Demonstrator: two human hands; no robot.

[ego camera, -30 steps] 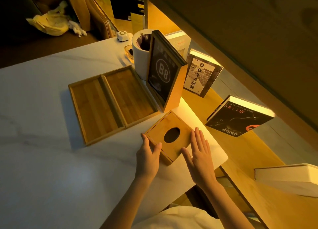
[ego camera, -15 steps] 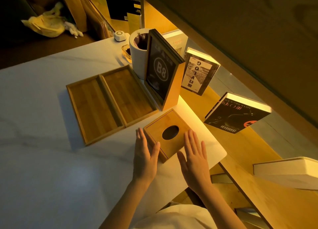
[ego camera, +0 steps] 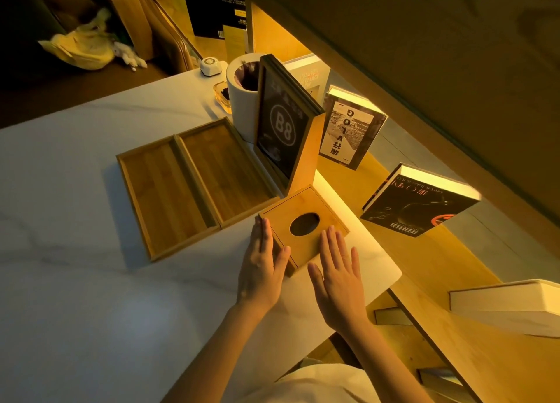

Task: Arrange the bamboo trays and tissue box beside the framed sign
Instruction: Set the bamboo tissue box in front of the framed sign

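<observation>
I see my left hand (ego camera: 263, 269) and right hand (ego camera: 338, 277), both flat and open, pressing the tissue box (ego camera: 303, 225) between them, trays (ego camera: 194, 184) beyond my left.

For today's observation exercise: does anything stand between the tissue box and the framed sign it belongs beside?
Nothing visible does. The tissue box sits just in front of the framed sign, flanked by the left hand and right hand, with the bamboo trays off to its left.

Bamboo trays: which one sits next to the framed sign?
The farther tray; its far edge runs along the framed sign. The other tray lies on its outer side, away from the sign.
</observation>
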